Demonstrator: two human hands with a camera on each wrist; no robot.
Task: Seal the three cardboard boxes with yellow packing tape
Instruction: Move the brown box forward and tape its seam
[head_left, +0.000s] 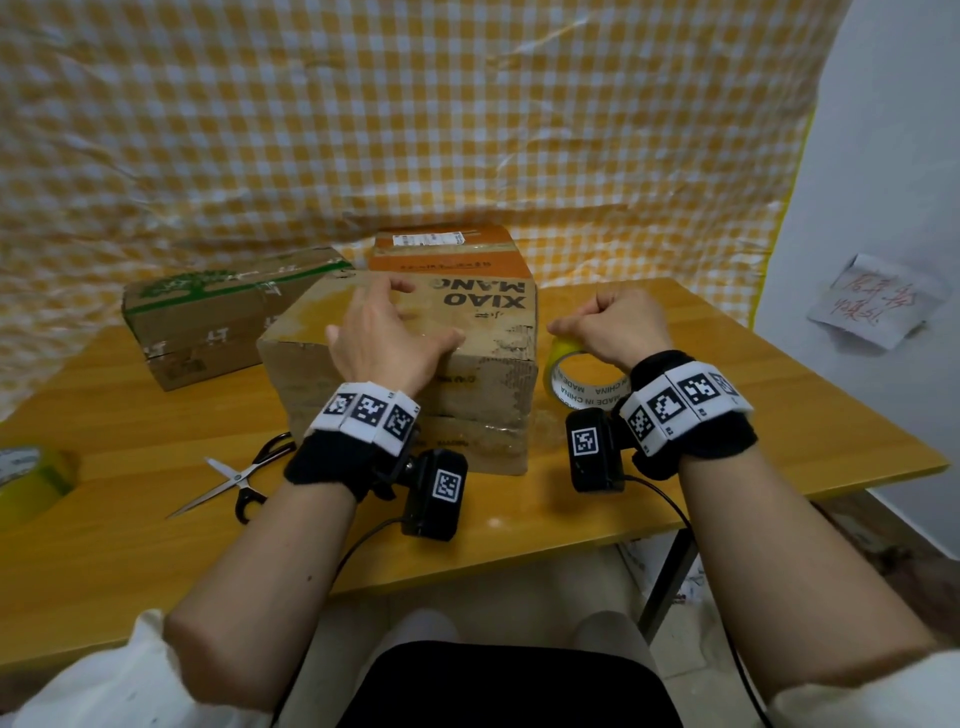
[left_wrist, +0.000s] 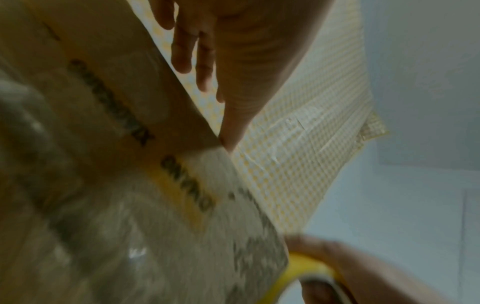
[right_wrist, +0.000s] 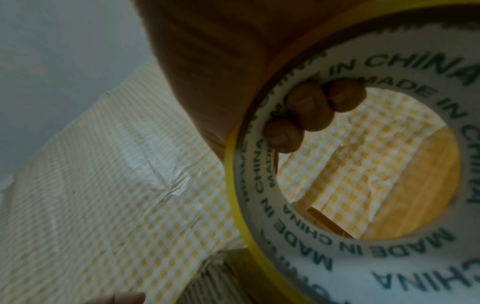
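Three cardboard boxes stand on the wooden table (head_left: 130, 519). Nearest is a worn brown box (head_left: 483, 332) printed with black letters. My left hand (head_left: 387, 335) lies flat on its top with fingers spread; in the left wrist view these fingers (left_wrist: 182, 47) hover over the box edge (left_wrist: 109, 98). An orange-topped box (head_left: 449, 257) sits behind it, and a green-printed box (head_left: 208, 317) to the left. My right hand (head_left: 610, 325) grips a yellow tape roll (head_left: 582, 374) beside the near box's right side, fingers (right_wrist: 309, 109) curled through its white core (right_wrist: 389, 242).
Scissors (head_left: 236, 478) lie on the table left of my left wrist. A second yellow tape roll (head_left: 31, 478) sits at the table's left edge. A yellow checked cloth (head_left: 415, 114) hangs behind, and a paper note (head_left: 872, 301) is stuck on the right wall.
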